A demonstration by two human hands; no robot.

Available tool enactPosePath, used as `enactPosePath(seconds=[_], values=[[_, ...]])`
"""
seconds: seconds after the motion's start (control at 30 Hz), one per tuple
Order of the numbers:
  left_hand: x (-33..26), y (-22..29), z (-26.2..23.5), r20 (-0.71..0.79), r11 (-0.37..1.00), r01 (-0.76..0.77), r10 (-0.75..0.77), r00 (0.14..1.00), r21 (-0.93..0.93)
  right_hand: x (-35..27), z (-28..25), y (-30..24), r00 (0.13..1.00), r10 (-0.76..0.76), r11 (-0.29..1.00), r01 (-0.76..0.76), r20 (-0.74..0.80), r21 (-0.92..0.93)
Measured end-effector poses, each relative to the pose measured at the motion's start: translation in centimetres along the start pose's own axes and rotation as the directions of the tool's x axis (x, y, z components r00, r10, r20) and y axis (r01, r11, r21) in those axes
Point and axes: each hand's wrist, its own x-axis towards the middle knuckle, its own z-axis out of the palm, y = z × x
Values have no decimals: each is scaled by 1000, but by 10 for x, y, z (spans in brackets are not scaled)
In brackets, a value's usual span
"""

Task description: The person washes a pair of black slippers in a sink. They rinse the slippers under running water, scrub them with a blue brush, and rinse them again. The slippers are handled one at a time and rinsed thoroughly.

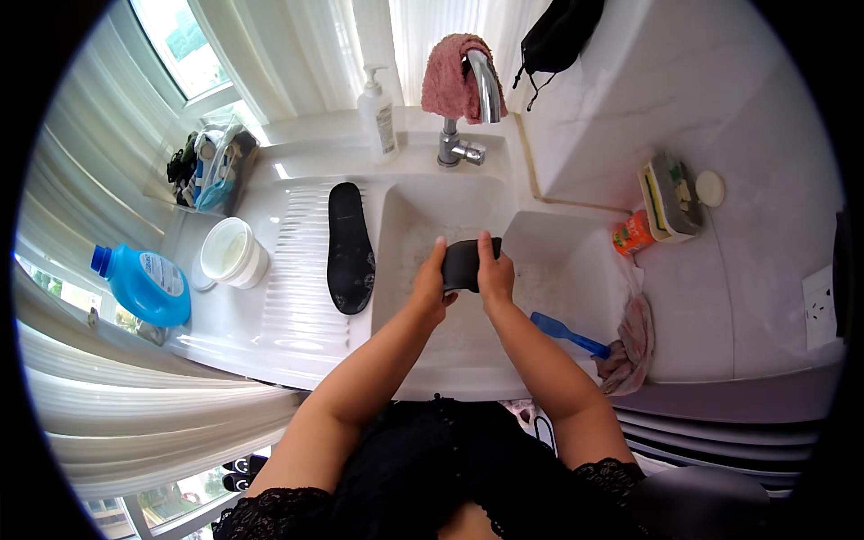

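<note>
Over the sink basin (441, 202), my left hand (430, 281) and my right hand (496, 277) grip a black insole (461, 265) from its two sides. It is bent, with its curved face turned up; part of it is hidden by my fingers and by its own curve. Both thumbs lie along its upper side. A second black insole (349, 247) lies lengthwise on the ribbed washboard (301, 261) left of the basin, with pale marks near its closer end.
A chrome faucet (486, 85) draped with a pink cloth (450, 76) rises behind the basin. Left stand a pump bottle (376, 117), a white tub (234, 252) and a blue detergent bottle (148, 283). A blue brush (569, 335) and a wet cloth (630, 346) lie right.
</note>
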Motion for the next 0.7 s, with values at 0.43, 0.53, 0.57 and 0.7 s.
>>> enactPosePath(seconds=[0.43,0.53,0.57,0.7], values=[[16,-9,38,0,925,-377,377,926,-39,-6,-4,-31,982,62,934,-120,179,335],[22,-11,34,15,930,-366,367,930,-40,-7,-3,-32,982,81,928,-137,171,348],[24,-12,32,15,934,-356,357,934,-37,-6,-2,-31,982,85,925,-141,169,352],[19,-6,29,81,884,-426,419,904,190,2,-1,-19,979,47,925,-118,198,361]])
